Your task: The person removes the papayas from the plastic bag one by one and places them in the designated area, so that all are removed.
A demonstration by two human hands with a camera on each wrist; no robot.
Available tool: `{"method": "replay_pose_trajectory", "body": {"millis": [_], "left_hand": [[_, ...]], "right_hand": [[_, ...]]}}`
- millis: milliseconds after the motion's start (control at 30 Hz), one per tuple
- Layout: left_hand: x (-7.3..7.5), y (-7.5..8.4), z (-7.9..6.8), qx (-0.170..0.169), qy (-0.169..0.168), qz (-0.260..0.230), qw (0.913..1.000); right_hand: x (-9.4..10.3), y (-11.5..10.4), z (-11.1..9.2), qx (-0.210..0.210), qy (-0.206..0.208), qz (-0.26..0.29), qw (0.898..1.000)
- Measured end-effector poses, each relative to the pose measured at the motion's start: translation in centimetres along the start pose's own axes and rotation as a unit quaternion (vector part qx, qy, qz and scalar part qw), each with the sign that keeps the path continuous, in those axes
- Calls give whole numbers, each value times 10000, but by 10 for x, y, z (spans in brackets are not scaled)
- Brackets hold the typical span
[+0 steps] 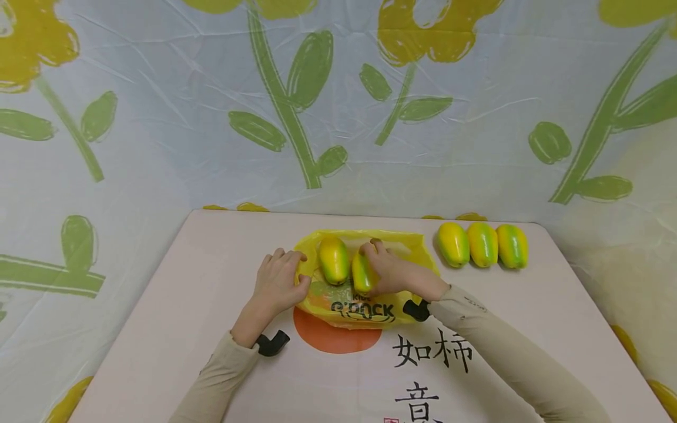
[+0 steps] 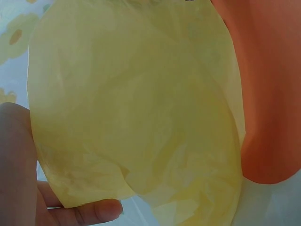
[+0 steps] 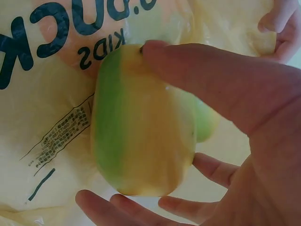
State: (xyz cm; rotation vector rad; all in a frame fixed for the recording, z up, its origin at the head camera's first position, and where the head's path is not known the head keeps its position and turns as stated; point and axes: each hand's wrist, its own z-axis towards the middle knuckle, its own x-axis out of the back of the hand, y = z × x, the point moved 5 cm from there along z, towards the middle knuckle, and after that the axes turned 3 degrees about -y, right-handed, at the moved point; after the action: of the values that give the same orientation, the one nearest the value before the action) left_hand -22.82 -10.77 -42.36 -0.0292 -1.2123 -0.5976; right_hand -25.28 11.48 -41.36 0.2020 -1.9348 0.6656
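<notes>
A yellow plastic bag (image 1: 418,249) with dark lettering lies spread on the table, its mouth gaping. My left hand (image 1: 279,281) is at the bag's left edge, fingers curled at the plastic; the left wrist view shows the thumb (image 2: 107,210) along the rim of the bag (image 2: 131,108). My right hand (image 1: 394,271) grips a yellow-and-green papaya (image 1: 362,275) over the bag. In the right wrist view the thumb is on one end of this papaya (image 3: 146,122), with fingertips around the other end. Left of it, another papaya (image 1: 333,261) lies on the bag.
Three more papayas, among them a middle one (image 1: 482,244), stand in a row at the table's back right. An orange printed circle (image 1: 338,341) and black characters (image 1: 431,352) mark the pale tabletop (image 1: 174,329). A flower-patterned cloth (image 1: 174,117) hangs behind.
</notes>
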Motion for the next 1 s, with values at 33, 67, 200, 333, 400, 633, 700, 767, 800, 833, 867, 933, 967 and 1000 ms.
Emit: {"method": "replay_pose_trajectory", "body": {"millis": [33,67,200,333,400,633,700,767,800,833,867,933,967,1000], "left_hand": [[0,0,0,4,-3,-10,10000],[0,0,0,8,-15,-9,10000],[-1,-1,1,18,-39,19,10000],[-1,-1,2,-17,-15,7,10000],[0,-1,2,-30,0,6,10000],[-1,-1,2,-47,11,20,10000],[0,-1,2,-35,5,10,10000],[0,-1,2,-28,1,7,10000],[0,-1,2,-28,1,6,10000],[0,-1,2,-31,6,8,10000],[0,-1,2,-30,8,7,10000],[0,-1,2,-26,15,8,10000],[0,-1,2,-22,18,6,10000],[0,-1,2,-19,21,2,10000]], "right_hand": [[0,0,0,-9,17,-1,10000],[0,1,0,-15,30,0,10000],[0,0,1,-5,43,21,10000],[1,1,2,36,57,27,10000],[0,2,3,56,57,21,10000],[1,2,0,199,7,23,9998],[2,1,-2,253,-1,68,9997],[3,0,-5,299,-1,97,9995],[4,-1,-6,322,1,110,9994],[5,-1,-8,361,20,128,9993],[6,-2,-9,408,36,135,9991],[8,-3,-12,482,49,156,9987],[10,-4,-14,536,56,163,9984],[11,-4,-17,564,51,176,9982]]}}
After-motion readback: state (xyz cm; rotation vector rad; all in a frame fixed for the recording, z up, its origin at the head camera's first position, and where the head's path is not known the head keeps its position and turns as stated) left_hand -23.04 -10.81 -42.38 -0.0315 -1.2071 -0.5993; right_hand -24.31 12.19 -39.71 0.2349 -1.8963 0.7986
